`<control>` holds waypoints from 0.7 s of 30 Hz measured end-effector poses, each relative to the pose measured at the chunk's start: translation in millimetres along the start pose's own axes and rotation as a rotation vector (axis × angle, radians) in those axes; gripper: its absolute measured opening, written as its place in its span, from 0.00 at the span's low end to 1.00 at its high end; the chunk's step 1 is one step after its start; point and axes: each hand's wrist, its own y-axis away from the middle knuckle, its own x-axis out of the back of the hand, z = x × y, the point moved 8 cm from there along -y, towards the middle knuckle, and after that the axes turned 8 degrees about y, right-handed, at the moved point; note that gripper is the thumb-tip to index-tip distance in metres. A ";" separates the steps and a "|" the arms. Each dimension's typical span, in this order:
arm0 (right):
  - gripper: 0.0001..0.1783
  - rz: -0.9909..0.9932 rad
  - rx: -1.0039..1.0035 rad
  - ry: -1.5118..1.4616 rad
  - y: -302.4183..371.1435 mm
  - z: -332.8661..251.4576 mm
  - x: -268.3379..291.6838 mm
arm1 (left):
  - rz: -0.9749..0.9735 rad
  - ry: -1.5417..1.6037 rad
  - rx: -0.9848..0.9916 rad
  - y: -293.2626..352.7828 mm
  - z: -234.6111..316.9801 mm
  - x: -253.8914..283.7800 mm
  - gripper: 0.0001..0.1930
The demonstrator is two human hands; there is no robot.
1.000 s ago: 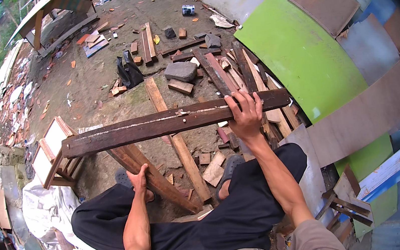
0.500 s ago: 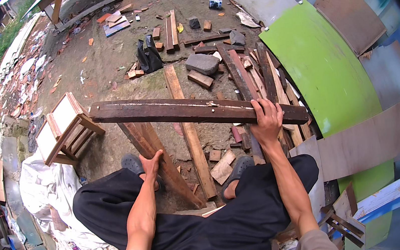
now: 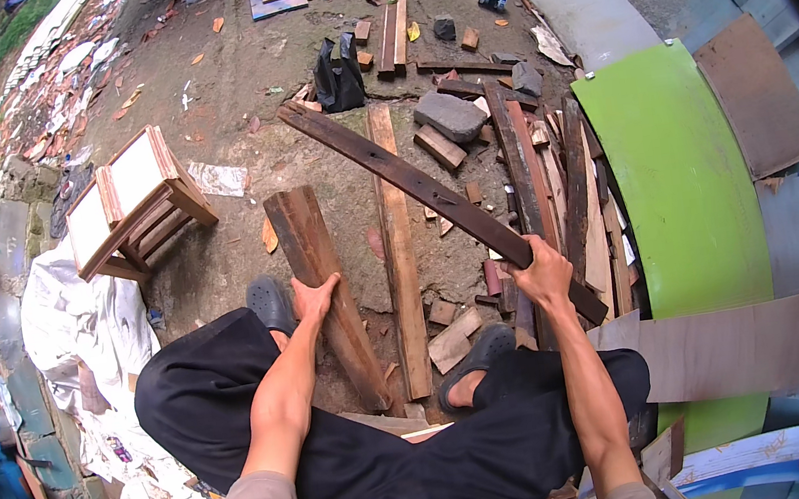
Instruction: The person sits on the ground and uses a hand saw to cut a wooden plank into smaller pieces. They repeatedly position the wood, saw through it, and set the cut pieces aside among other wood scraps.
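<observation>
My right hand [image 3: 541,276] is closed round a long dark wooden beam [image 3: 411,182] near its lower right end. The beam slants up to the left, its far end close to the black plastic bag [image 3: 337,74]. My left hand [image 3: 313,299] grips the side of a shorter, wide brown wooden beam [image 3: 312,261], which leans between my feet; its thumb lies across the wood. Between the two hands a lighter wooden plank [image 3: 402,279] lies lengthwise on the ground, partly under the dark beam.
A small wooden stool [image 3: 139,205] stands left, beside a white cloth sack [image 3: 89,341]. A grey stone [image 3: 451,116] and a pile of wood strips [image 3: 569,197] lie right, along a green panel [image 3: 678,182]. Wood offcuts [image 3: 454,339] sit by my right foot.
The dark beam has swung from nearly level to a steep slant, its far end moving away and to the right. The wide brown beam stays in my left hand and has turned slightly.
</observation>
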 end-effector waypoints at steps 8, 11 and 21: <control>0.35 -0.356 -0.106 -0.050 -5.5 -9.8 -61.1 | -0.044 0.122 0.020 -19.1 -26.3 -3.1 0.52; 0.38 -0.542 -0.186 -0.127 -2.3 -21.0 -90.0 | -0.044 0.201 0.047 -17.2 -43.0 4.7 0.51; 0.30 -0.621 -0.287 -0.436 13.5 -41.2 -103.8 | 0.101 0.142 0.179 -10.7 -77.0 25.0 0.56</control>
